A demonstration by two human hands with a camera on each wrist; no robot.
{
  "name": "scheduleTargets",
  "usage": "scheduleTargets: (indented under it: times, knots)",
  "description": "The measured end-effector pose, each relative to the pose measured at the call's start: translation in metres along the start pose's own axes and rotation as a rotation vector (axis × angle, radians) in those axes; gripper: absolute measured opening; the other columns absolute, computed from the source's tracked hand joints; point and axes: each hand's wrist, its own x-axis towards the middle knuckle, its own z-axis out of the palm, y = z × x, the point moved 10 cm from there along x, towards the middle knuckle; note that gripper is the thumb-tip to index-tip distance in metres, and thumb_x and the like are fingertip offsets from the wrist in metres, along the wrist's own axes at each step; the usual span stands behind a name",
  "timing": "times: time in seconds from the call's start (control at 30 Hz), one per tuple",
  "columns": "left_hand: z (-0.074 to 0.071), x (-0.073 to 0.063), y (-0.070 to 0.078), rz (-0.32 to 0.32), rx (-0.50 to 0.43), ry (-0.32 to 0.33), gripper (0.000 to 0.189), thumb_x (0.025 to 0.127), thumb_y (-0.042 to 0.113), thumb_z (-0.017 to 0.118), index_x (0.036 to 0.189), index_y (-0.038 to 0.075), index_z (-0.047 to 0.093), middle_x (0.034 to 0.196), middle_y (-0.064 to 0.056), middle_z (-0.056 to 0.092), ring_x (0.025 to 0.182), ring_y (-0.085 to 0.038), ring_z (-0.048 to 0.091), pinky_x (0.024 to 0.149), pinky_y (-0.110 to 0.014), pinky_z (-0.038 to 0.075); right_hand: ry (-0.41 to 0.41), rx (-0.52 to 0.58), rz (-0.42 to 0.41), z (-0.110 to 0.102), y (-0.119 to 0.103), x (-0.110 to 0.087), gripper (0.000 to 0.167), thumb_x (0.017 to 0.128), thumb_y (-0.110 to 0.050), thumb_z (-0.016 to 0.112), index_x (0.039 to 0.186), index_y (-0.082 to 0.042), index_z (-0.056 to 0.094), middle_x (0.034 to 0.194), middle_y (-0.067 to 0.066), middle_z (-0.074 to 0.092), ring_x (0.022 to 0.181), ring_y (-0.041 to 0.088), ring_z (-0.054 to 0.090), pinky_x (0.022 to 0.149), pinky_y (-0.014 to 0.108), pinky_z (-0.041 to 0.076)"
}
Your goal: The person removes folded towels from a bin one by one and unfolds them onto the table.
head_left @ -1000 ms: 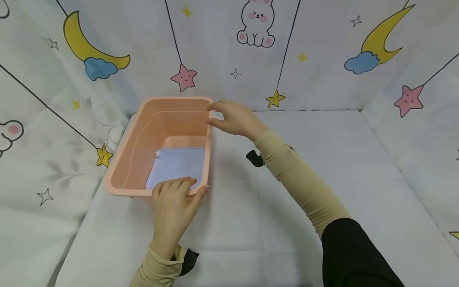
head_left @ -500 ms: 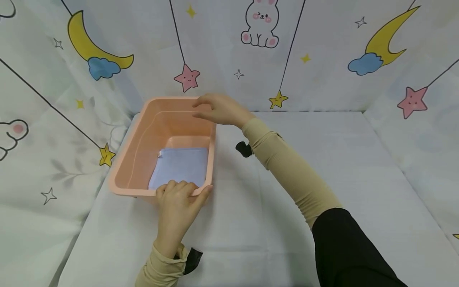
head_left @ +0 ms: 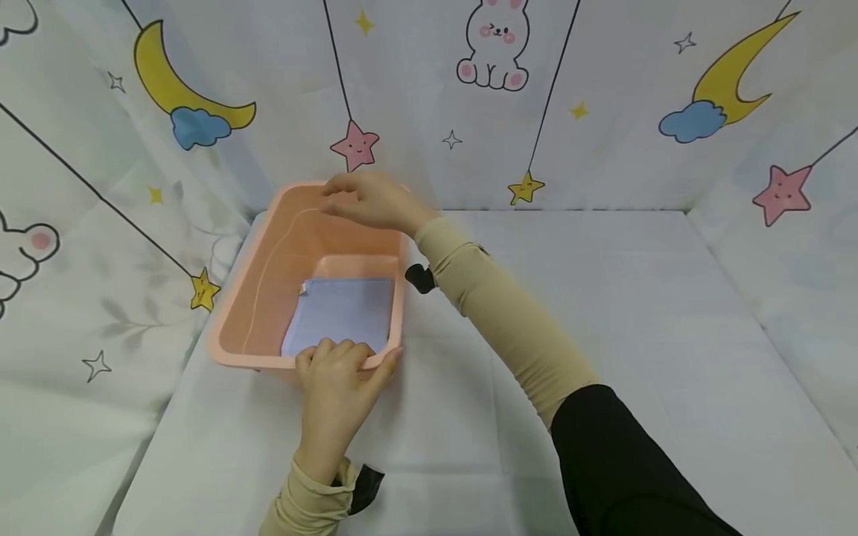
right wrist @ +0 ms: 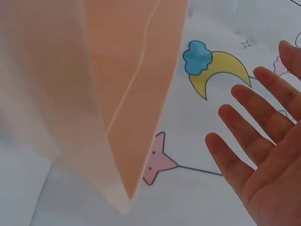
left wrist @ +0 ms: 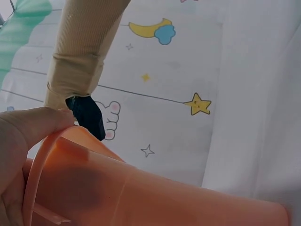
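A peach plastic basin [head_left: 251, 298] stands on the left part of the table, and a light blue folded cloth [head_left: 342, 309] lies flat on its bottom. At the near right corner, my left hand [head_left: 335, 394] grips the rim; the left wrist view shows the thumb [left wrist: 47, 123] over the basin's edge [left wrist: 35, 188]. My right hand [head_left: 378, 201] hovers over the far rim and covers part of it. In the right wrist view the fingers of that right hand [right wrist: 263, 136] are spread, apart from the basin [right wrist: 136, 94], and hold nothing.
A white cloth covers the table [head_left: 603, 313]. Behind and at the sides hangs a white curtain [head_left: 402, 89] printed with moons, stars and a rabbit. The basin's far side stands close to it. Each wrist carries a small black device [head_left: 365, 489].
My right hand has moved left from the basin's far right corner along the far rim. The left hand keeps its grip on the near rim. The whole scene has shifted slightly rightward in view.
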Motion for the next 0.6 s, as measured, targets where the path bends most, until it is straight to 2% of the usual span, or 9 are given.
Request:
scheduleTargets:
  times: [0.27, 0.47, 0.6]
  knots:
    - [-0.006, 0.000, 0.002, 0.036, 0.011, 0.074, 0.039, 0.075, 0.046, 0.069, 0.059, 0.011, 0.062, 0.056, -0.002, 0.058, 0.060, -0.018, 0.045, 0.077, -0.042, 0.032, -0.026, 0.078, -0.025, 0.010, -0.020, 0.012, 0.042, 0.092, -0.048, 0.050, 0.126, -0.025, 0.053, 0.133, -0.009, 0.052, 0.120, 0.007, 0.051, 0.097, 0.023, 0.041]
    - [-0.005, 0.000, 0.004, 0.042, 0.015, 0.093, 0.040, 0.076, 0.047, 0.067, 0.058, 0.011, 0.061, 0.055, -0.001, 0.057, 0.059, -0.018, 0.044, 0.075, -0.040, 0.032, -0.033, 0.108, -0.012, 0.022, -0.018, 0.022, 0.035, 0.092, -0.040, 0.053, 0.120, -0.019, 0.056, 0.128, -0.004, 0.055, 0.114, 0.007, 0.052, 0.094, 0.022, 0.042]
    - [-0.006, -0.001, 0.004, 0.048, 0.013, 0.098, 0.040, 0.076, 0.045, 0.068, 0.058, 0.011, 0.060, 0.054, 0.000, 0.056, 0.059, -0.018, 0.044, 0.076, -0.041, 0.032, -0.044, 0.143, -0.001, 0.034, -0.015, 0.029, 0.036, 0.092, -0.039, 0.053, 0.122, -0.017, 0.056, 0.129, -0.002, 0.055, 0.115, 0.008, 0.052, 0.095, 0.022, 0.042]
